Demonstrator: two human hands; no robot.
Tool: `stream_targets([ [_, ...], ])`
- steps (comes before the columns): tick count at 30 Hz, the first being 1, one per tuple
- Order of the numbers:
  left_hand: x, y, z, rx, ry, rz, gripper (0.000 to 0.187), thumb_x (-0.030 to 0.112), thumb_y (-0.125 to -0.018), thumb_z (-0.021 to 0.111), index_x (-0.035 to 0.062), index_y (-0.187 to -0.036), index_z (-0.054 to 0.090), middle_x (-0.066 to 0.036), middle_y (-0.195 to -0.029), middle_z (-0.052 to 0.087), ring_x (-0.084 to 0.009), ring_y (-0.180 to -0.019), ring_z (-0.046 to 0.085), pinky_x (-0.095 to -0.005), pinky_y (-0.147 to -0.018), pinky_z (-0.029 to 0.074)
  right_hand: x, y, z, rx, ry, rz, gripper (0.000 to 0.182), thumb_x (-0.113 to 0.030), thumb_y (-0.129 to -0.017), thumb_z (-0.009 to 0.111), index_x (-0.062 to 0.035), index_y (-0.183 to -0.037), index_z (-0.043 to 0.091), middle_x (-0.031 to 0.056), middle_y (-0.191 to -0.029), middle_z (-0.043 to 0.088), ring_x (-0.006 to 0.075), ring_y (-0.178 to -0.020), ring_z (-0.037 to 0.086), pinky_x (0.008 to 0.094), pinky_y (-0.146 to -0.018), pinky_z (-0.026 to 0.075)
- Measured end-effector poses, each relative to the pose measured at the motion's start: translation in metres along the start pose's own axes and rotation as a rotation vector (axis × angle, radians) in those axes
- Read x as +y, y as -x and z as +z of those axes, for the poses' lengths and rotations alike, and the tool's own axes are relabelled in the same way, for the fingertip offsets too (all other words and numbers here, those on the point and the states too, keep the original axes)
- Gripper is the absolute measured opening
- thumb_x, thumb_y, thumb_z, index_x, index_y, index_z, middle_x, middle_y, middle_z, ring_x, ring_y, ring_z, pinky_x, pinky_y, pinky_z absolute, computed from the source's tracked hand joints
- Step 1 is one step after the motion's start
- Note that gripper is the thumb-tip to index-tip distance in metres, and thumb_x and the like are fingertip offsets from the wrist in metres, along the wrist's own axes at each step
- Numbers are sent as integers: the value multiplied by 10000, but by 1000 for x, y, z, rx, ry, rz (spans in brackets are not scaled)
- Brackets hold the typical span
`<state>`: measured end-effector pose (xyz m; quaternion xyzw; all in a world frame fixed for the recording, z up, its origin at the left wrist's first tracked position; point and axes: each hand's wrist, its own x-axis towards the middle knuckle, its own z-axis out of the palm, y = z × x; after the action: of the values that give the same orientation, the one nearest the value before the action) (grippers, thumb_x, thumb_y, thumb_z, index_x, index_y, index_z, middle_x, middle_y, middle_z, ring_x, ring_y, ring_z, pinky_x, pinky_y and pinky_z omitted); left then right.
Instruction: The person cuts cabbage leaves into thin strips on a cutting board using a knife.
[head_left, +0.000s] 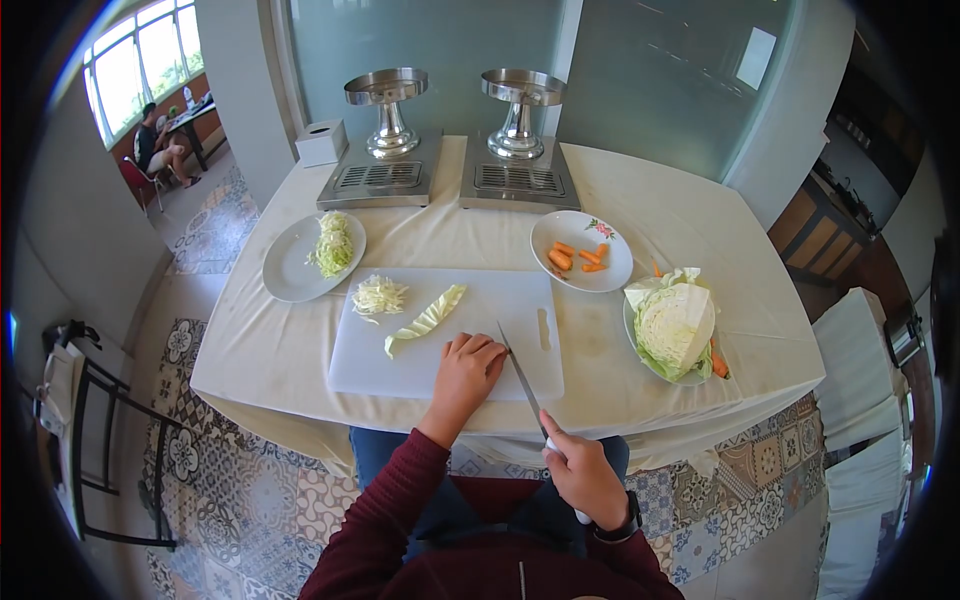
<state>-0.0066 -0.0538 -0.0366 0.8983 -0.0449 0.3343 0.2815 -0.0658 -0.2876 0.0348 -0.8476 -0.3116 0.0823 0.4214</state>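
My right hand (585,475) is wrapped round the white handle of a knife (524,381), whose blade points up and away over the right part of the white cutting board (460,290). Beside the blade, my left hand (470,370) rests on the board with its fingers curled together; anything under them is hidden. A pale cabbage leaf piece (427,320) lies on the board beyond my left hand. Farther left is a small heap of shredded cabbage (378,297). Past the board's left corner, a plate (288,265) holds more shredded cabbage (333,245).
A flowered plate (585,280) holds carrots (561,259). At the right, a cut cabbage (675,322) sits on another plate with carrots around it. Two metal stands (392,130) (516,130) and a tissue box (321,143) are at the back. A person (155,145) sits far left.
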Motion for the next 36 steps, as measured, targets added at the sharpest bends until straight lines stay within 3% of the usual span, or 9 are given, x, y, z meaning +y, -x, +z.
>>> stream_targets([
  [9,1,1,1,29,8,9,93,102,-830,733,116,-920,717,-13,-948,686,-260,-934,620,-399,-827,472,11,-39,10,29,-54,-2,515,-8,-910,572,77,-1413,507,280,-825,637,442,-747,649,454,-677,507],
  [15,3,0,-1,13,62,-60,81,103,-846,723,93,-925,709,-55,-942,665,-303,-925,604,-428,-838,491,2,-11,3,-7,55,-23,547,-18,-910,580,62,-1443,486,269,-820,642,432,-759,642,474,-702,499],
  [18,0,1,0,4,76,-66,76,107,-855,718,86,-927,706,-64,-945,656,-313,-926,597,-430,-841,491,5,7,5,21,40,-29,587,-21,-911,609,-12,-1483,480,237,-806,607,406,-715,600,409,-700,492],
  [24,-2,0,0,21,107,17,109,57,-805,727,51,-910,698,-87,-927,681,-324,-901,618,-435,-831,508,7,-3,-2,-2,40,-47,591,-22,-907,622,-35,-1484,494,218,-797,597,367,-703,589,388,-697,484],
  [27,0,1,-4,15,117,31,146,17,-769,746,38,-906,699,-104,-926,693,-334,-895,632,-430,-826,524,7,-15,-2,-20,38,-25,565,-44,-903,608,13,-1455,503,267,-833,642,446,-770,627,480,-722,494],
  [33,0,0,-5,14,125,38,153,3,-764,737,40,-908,700,-101,-923,694,-329,-895,635,-426,-818,530,9,-20,1,-5,-38,-13,557,-43,-905,609,12,-1450,506,271,-856,638,446,-780,624,445,-725,499],
  [36,2,0,-6,19,115,35,145,8,-768,733,42,-904,697,-97,-914,690,-329,-890,633,-425,-818,528,15,-16,5,59,-84,-58,577,-18,-899,629,-32,-1465,520,187,-780,585,262,-658,509,322,-699,476],
])
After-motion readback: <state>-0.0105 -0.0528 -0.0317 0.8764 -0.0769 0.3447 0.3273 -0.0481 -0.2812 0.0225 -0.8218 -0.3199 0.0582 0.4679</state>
